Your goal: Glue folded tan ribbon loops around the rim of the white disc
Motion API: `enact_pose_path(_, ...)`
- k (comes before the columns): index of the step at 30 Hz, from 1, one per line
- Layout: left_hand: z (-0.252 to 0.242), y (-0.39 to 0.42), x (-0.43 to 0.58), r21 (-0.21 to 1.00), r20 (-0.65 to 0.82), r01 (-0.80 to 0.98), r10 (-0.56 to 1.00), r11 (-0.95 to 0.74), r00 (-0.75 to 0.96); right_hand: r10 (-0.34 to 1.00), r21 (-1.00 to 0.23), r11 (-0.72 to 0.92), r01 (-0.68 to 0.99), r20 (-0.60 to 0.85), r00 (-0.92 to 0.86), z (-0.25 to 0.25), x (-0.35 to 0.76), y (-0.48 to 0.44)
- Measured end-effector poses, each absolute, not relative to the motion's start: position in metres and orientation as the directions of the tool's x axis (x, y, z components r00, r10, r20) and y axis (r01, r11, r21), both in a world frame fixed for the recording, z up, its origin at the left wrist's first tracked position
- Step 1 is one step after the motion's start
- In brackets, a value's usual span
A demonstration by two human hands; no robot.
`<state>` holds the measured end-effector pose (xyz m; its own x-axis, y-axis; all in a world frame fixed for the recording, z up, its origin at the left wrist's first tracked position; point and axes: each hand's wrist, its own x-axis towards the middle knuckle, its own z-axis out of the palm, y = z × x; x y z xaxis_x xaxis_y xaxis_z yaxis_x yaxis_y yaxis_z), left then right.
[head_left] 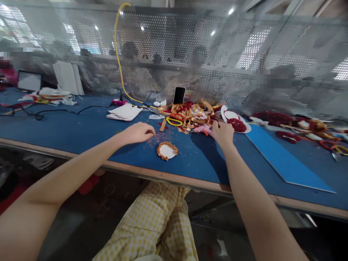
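Observation:
My left hand (138,132) rests on the blue table (81,134), fingers curled together, beside a scatter of small red bits (160,137). Whether it pinches anything I cannot make out. A small white disc with an orange-brown trimmed rim (167,150) lies just right of that hand, near the table's front edge. My right hand (223,133) reaches forward, fingers closed on a pink piece (204,129) at the edge of a pile of gold and red ribbons (190,112). Yellow-handled scissors (174,121) lie in that pile.
A phone (179,95) stands upright behind the ribbons. A white plate with dark red pieces (236,123) sits to the right, next to a blue sheet (282,159). Stacked white papers (123,112), black cables and a yellow hose (117,58) lie left. Perforated metal screen behind, people beyond.

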<state>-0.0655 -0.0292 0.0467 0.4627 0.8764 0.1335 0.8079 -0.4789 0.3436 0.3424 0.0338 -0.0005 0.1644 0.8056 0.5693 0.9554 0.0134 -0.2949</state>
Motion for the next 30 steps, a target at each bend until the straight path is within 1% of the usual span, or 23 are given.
enact_pose_path(2,0.034,-0.002,-0.040,0.297,0.189,0.839,0.889,-0.456,0.417,0.779,-0.294,-0.045,0.955,0.588,0.218,0.001,0.342,0.032)
enact_pose_path(4,0.024,0.019,-0.023,0.236,0.176,0.873,0.903,-0.426,0.393,0.769,-0.284,-0.066,0.957,0.596,0.230,0.002,0.342,0.031)
enact_pose_path(7,0.012,0.036,-0.013,0.230,0.190,0.881,0.907,-0.413,0.375,0.775,-0.256,-0.072,0.964,0.594,0.216,0.003,0.341,0.031)
enact_pose_path(12,0.002,0.044,-0.027,0.224,0.264,0.898,0.911,-0.378,0.317,0.800,-0.203,-0.053,0.978,0.577,0.163,0.006,0.342,0.026)
enact_pose_path(14,0.001,0.047,-0.035,0.210,0.292,0.913,0.913,-0.350,0.283,0.842,-0.203,-0.048,0.978,0.519,0.149,0.008,0.345,0.023)
enact_pose_path(16,0.001,0.049,-0.042,0.169,0.354,0.933,0.903,-0.318,0.244,0.915,-0.201,-0.050,0.978,0.384,0.126,0.007,0.350,0.023)
enact_pose_path(18,0.000,0.051,-0.046,0.121,0.436,0.941,0.869,-0.315,0.234,0.968,-0.174,-0.034,0.984,0.240,0.076,0.004,0.355,0.025)
enact_pose_path(19,0.000,0.051,-0.046,0.104,0.472,0.938,0.846,-0.332,0.247,0.979,-0.157,-0.016,0.987,0.199,0.047,0.003,0.357,0.026)
enact_pose_path(21,-0.003,0.050,-0.044,0.090,0.515,0.906,0.798,-0.414,0.313,0.984,-0.138,0.017,0.990,0.178,0.008,-0.001,0.360,0.029)
enact_pose_path(23,-0.006,0.049,-0.037,0.088,0.515,0.839,0.745,-0.537,0.423,0.981,-0.143,0.019,0.989,0.194,0.010,-0.003,0.361,0.031)
enact_pose_path(26,-0.013,0.046,-0.024,0.104,0.473,0.712,0.664,-0.695,0.579,0.976,-0.156,0.003,0.988,0.214,0.031,-0.001,0.359,0.031)
enact_pose_path(28,-0.018,0.044,-0.016,0.137,0.454,0.659,0.639,-0.739,0.622,0.967,-0.170,-0.008,0.985,0.251,0.051,0.000,0.356,0.029)
enact_pose_path(30,-0.021,0.042,-0.010,0.165,0.447,0.623,0.621,-0.764,0.644,0.945,-0.196,-0.018,0.980,0.318,0.081,-0.001,0.351,0.026)
